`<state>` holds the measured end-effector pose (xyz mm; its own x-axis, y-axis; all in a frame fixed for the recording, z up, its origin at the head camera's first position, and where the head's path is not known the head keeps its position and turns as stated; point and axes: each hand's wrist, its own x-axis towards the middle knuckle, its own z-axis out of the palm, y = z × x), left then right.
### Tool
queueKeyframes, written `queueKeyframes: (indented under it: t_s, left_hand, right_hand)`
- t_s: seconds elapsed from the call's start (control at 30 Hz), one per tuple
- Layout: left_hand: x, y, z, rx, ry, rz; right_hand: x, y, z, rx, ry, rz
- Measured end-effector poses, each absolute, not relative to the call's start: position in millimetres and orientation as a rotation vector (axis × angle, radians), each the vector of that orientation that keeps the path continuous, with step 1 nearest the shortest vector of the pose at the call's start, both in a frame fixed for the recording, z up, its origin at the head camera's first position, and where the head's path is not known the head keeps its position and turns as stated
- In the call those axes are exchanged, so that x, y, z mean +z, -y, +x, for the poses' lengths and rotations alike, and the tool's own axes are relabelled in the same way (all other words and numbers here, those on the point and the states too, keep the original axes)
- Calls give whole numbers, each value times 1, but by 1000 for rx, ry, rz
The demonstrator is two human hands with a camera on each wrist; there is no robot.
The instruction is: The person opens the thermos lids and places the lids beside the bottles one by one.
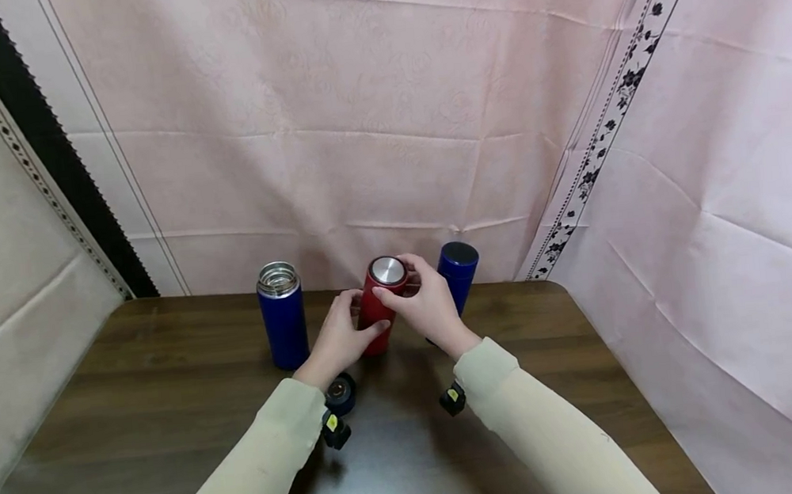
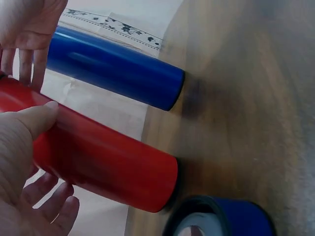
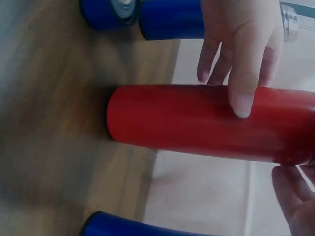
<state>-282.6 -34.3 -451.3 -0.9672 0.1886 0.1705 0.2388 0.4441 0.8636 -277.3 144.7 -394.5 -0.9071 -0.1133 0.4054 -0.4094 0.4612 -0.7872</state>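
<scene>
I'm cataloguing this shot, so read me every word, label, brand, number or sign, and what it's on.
Left sleeve: a few letters, one apparently "A"; the rest unclear.
Right sleeve: small mark, too small to read.
Wrist devices: yellow patches, too small to read.
Red bottle, open blue bottle, capped blue bottle: no text visible.

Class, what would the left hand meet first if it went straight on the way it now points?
The left hand would probably meet the red bottle first: its thumb rests on it; depth beyond is unclear.
</scene>
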Motion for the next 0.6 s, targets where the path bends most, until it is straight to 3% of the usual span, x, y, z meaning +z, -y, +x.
queueKeyframes:
  t_s: [0.27,0.6]
  left_hand:
    - [-446,38,-266,-1451,2639,-529]
    - [-427,53,-231,-1394,2685,-682]
  right_hand:
    - [-387,-158,-258,1536,2301,479]
    - [-344,-161,-201,1692,2291,529]
